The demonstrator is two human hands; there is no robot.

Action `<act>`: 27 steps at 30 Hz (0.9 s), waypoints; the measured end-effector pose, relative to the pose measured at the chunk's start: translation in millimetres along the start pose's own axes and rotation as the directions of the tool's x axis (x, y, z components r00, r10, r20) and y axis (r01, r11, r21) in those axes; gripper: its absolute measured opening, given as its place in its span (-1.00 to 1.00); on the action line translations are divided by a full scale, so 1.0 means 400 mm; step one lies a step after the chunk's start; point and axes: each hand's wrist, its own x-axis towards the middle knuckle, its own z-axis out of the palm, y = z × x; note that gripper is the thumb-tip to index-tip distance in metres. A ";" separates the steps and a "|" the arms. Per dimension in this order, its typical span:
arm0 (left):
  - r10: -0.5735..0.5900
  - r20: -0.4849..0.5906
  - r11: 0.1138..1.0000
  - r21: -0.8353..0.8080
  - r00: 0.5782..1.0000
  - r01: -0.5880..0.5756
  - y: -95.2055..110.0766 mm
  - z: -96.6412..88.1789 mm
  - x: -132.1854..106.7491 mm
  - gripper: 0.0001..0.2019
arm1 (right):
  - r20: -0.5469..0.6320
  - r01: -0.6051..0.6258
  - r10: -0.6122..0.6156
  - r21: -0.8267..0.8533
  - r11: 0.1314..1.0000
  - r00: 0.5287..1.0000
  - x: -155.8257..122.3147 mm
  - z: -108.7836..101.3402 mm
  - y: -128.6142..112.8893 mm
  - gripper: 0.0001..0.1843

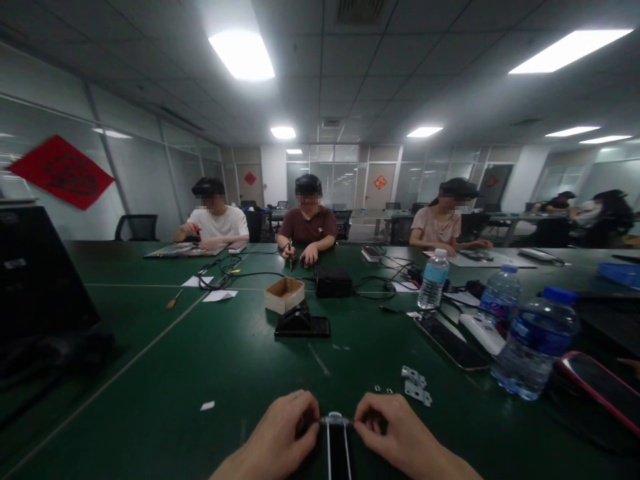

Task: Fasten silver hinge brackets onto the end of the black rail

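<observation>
Near the front edge of the table, my left hand pinches the left end of a small metal bracket. The fingertips of my right hand close on its right end. The bracket lies across the far end of a long, narrow frame with pale rails and a dark middle, which runs towards me out of the picture. Just beyond my right hand lie flat metal plates with holes and two small rings.
A black stand and an open cardboard box stand ahead. To the right are a phone, a white device and several water bottles. A monitor rises at left. Three people sit across the table, among cables.
</observation>
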 end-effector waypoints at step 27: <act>0.013 -0.002 0.999 0.042 1.000 -0.013 0.018 -0.009 -0.011 -0.93 | 0.001 0.009 -0.010 0.134 0.991 1.000 0.001 0.013 0.003 -0.92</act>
